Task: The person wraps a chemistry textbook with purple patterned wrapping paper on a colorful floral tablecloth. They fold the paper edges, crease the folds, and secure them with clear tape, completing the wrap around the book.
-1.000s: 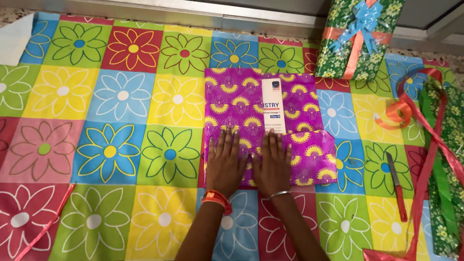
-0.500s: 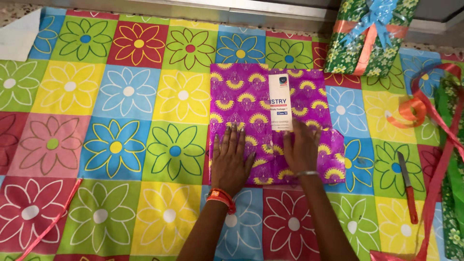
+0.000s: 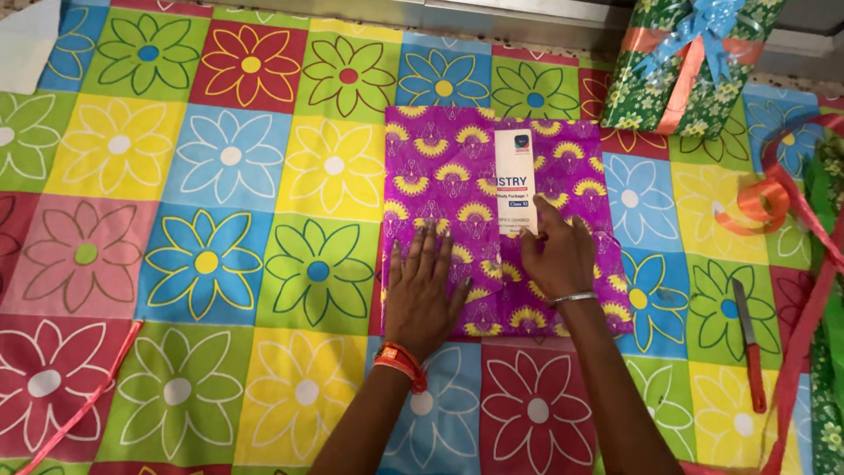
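the left hand (image 3: pixel 424 295) lies flat, fingers spread, pressing the folded lower flap of the purple wrapping paper (image 3: pixel 440 167) at the centre of the flowered cloth (image 3: pixel 202 176). the right hand (image 3: pixel 558 257) rests beside it, fingers loosely bent on the flap edge just below the white book strip (image 3: pixel 515 180), gripping nothing. a red-handled knife (image 3: pixel 750 343) lies well apart to the right.

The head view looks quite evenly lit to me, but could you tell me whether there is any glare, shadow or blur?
Head view: soft, even light; only faint shadows beside the left hand and right hand; mild sheen on the purple wrapping paper; sharp throughout; the wrapped green gift is cut off at the top.
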